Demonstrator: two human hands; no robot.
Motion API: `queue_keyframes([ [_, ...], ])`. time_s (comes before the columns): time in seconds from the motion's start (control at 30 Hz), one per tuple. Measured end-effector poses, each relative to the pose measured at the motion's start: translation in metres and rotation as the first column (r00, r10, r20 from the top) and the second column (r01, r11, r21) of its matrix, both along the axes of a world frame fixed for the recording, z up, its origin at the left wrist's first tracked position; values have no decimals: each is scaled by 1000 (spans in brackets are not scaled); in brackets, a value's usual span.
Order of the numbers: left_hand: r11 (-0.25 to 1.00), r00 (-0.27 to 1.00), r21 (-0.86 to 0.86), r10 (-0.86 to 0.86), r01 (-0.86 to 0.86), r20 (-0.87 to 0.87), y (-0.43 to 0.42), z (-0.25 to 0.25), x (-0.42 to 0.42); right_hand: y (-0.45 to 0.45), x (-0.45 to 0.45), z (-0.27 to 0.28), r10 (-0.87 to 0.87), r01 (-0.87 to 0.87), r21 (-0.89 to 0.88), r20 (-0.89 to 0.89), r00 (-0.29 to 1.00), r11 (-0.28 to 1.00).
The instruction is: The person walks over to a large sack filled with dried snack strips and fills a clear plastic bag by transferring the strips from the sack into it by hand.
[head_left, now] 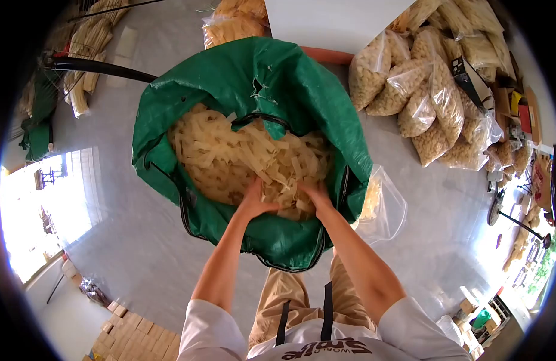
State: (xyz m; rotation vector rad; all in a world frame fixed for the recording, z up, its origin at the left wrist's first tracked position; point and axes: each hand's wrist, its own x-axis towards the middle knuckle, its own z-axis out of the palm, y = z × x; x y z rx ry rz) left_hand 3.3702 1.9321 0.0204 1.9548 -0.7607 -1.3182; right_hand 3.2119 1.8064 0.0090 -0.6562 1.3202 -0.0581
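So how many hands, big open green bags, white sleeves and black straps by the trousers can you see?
Left hand and right hand: 2 hands
Green bag: 1
White sleeves: 2
Black straps: 2
Total: 7

Glossy grey floor (139, 259), dazzling white light (34, 204) at far left, green foliage (542, 272) at far right.
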Motion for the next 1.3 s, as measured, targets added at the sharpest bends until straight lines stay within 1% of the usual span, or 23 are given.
queue_keyframes([
  [0.03,993,996,-121,-16,6,-85,0,2,-3,-1,-2,6,26,-25,-41,31,999,999],
  [0.07,992,996,-123,-17,6,-91,2,4,-7,-2,-2,10,25,-24,-43,25,999,999],
  [0.13,999,980,14,44,-42,-193,1,19,-9,0,-5,10,119,-119,-16,26,993,993],
  [0.17,999,980,13,43,-41,-194,-4,24,-8,-1,-3,9,119,-118,-18,25,993,993],
  [0.2,982,895,115,183,-149,-408,-10,27,-6,-2,-1,9,24,-27,55,65,998,998],
  [0.23,945,747,237,325,-227,-580,-14,32,-6,-2,1,8,-74,61,131,99,992,990],
  [0.37,911,701,267,413,-315,-581,-23,52,-17,1,16,41,-126,106,109,188,974,988],
  [0.43,903,731,105,401,-417,-551,-24,58,-30,9,19,48,-152,137,109,142,978,985],
  [0.47,878,760,137,467,-458,-452,-24,64,-37,12,24,52,-176,171,53,121,977,984],
  [0.5,881,766,131,462,-455,-447,-24,63,-39,11,30,61,-180,175,51,130,975,983],
  [0.57,859,801,-26,465,-511,-377,-21,56,-44,10,36,80,-208,208,22,222,953,978],
  [0.6,851,826,-139,432,-506,-363,-31,78,-44,12,41,81,-237,264,-73,261,936,962],
  [0.63,853,829,-143,426,-501,-363,-35,90,-43,11,45,90,-241,269,-75,264,934,960],
  [0.77,819,928,-438,354,-369,-120,-49,134,-32,3,60,125,-263,342,-135,403,877,930],
  [0.8,790,919,-474,365,-389,-147,-50,141,-31,0,63,138,-233,344,-190,440,867,919],
  [0.87,768,918,-508,367,-391,-152,-51,158,-31,-3,66,159,-219,373,-236,496,840,897],
  [0.9,806,957,-540,291,-244,3,-46,160,-26,-2,66,167,-226,381,-237,498,837,894],
  [0.97,756,937,-632,322,-170,134,-40,163,-30,-1,66,183,-236,430,-228,575,784,874],
  [1.0,771,927,-634,275,-53,256,-39,170,-27,-3,65,193,-236,442,-222,599,766,869],
  [1.1,801,882,-567,394,-193,257,-43,192,-39,-4,61,206,-183,450,-271,650,738,851],
  [1.13,774,915,-627,309,-84,259,-39,194,-35,-4,60,214,-229,482,-224,665,711,847],
  [1.23,705,922,-701,334,-108,194,-49,206,-45,-13,47,226,-141,427,-301,654,743,852],
  [1.3,743,929,-662,307,-99,205,-55,221,-54,-19,33,236,-135,417,-294,657,742,860],
])
